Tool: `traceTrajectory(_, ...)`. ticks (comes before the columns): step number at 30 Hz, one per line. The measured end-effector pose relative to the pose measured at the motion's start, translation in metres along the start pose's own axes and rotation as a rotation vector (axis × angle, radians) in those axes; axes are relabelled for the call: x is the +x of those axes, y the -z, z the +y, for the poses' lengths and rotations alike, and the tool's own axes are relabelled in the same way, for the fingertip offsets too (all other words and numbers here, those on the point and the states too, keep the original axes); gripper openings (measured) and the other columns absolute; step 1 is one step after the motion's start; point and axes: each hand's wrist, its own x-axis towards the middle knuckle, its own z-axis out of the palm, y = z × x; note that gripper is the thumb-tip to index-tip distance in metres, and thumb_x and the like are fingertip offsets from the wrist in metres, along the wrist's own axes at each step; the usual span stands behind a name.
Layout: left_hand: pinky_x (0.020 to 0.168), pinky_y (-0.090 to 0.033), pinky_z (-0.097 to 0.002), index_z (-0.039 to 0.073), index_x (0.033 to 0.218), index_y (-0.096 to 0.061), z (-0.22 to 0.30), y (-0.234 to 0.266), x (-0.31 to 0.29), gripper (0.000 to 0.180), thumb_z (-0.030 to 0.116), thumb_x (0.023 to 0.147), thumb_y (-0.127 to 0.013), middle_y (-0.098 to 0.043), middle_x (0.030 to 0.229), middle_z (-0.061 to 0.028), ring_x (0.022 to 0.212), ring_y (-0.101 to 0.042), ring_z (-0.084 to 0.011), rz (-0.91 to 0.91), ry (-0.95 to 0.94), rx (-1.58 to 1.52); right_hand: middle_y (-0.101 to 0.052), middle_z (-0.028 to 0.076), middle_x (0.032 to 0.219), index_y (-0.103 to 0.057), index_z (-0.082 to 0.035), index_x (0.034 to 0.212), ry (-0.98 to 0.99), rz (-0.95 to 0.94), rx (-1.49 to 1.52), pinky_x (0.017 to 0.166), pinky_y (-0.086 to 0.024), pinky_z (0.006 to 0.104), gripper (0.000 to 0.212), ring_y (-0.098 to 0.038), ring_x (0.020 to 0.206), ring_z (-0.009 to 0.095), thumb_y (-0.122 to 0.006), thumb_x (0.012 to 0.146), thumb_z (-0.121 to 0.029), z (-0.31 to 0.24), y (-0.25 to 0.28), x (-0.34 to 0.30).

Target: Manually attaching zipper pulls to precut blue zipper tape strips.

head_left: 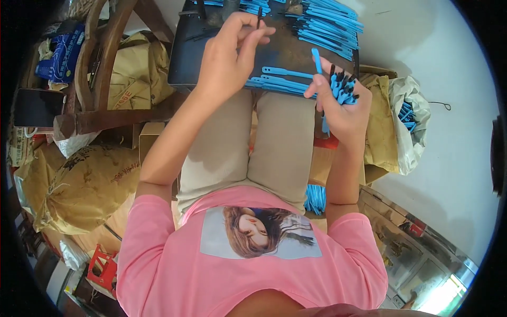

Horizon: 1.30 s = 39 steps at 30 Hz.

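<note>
My left hand is raised over the dark worktable. Its thumb and fingers pinch a thin black piece that stands upright. Close to the table's right front corner, my right hand is closed around a bundle of slim blue plastic handles with black ends. One blue handle sticks up apart from that bundle, beside the thumb. Several loose blue handles lie along the table's near edge, between my hands.
A large pile of blue handles covers the table's far right. At right stands a white sack with more handles inside. Another blue bunch is below my right forearm. A wooden chair and brown sacks stand at left.
</note>
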Motion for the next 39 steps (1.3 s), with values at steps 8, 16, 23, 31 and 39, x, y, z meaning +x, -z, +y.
traceTrajectory(8, 0.076, -0.052, -0.0246, -0.001, 0.097, -0.055, -0.019, -0.014, 0.022, 0.009, 0.005, 0.091, -0.058, -0.072, 0.092, -0.0121, 0.090, -0.069, -0.0161, -0.010, -0.104, 0.058, -0.067, 0.004, 0.075, -0.067, -0.001, 0.110, 0.358, 0.025, -0.302, 0.061, -0.048, 0.0206, 0.026, -0.062, 0.064, 0.007, -0.068, 0.086, -0.009, 0.016, -0.005, 0.027)
traceTrajectory(16, 0.072, -0.052, -0.0243, 0.000, 0.098, -0.055, -0.023, -0.022, 0.028, 0.013, 0.004, 0.089, -0.062, -0.072, 0.088, -0.0109, 0.087, -0.070, -0.0144, -0.041, -0.067, 0.168, -0.069, 0.007, 0.081, -0.067, -0.003, 0.110, 0.571, 0.036, -0.391, 0.064, -0.049, 0.0216, 0.027, -0.065, 0.068, 0.008, -0.070, 0.083, -0.007, 0.045, -0.009, 0.073)
traceTrajectory(23, 0.069, -0.051, -0.0232, 0.001, 0.097, -0.057, -0.024, -0.020, 0.029, 0.012, 0.004, 0.087, -0.063, -0.071, 0.084, -0.0098, 0.080, -0.069, -0.0121, -0.023, -0.041, 0.181, -0.069, 0.006, 0.079, -0.067, -0.003, 0.108, 0.552, 0.023, -0.307, 0.065, -0.049, 0.0213, 0.026, -0.065, 0.068, 0.009, -0.071, 0.084, -0.011, 0.049, -0.019, 0.087)
traceTrajectory(31, 0.067, -0.051, -0.0231, 0.003, 0.099, -0.060, -0.028, -0.023, 0.029, 0.013, 0.003, 0.087, -0.063, -0.071, 0.083, -0.0095, 0.078, -0.069, -0.0121, 0.013, -0.108, 0.127, -0.072, 0.010, 0.088, -0.069, -0.002, 0.099, 0.713, 0.066, -0.397, 0.071, -0.051, 0.0247, 0.023, -0.068, 0.074, 0.015, -0.075, 0.079, -0.010, 0.046, -0.014, 0.095)
traceTrajectory(39, 0.065, -0.055, -0.0298, 0.005, 0.098, -0.062, -0.029, -0.024, 0.030, 0.012, 0.004, 0.086, -0.061, -0.070, 0.086, -0.0090, 0.078, -0.070, -0.0233, 0.007, -0.136, 0.173, -0.072, 0.010, 0.089, -0.069, -0.001, 0.097, 0.662, 0.049, -0.417, 0.073, -0.052, 0.0261, 0.023, -0.069, 0.079, 0.017, -0.076, 0.077, -0.011, 0.046, -0.011, 0.094)
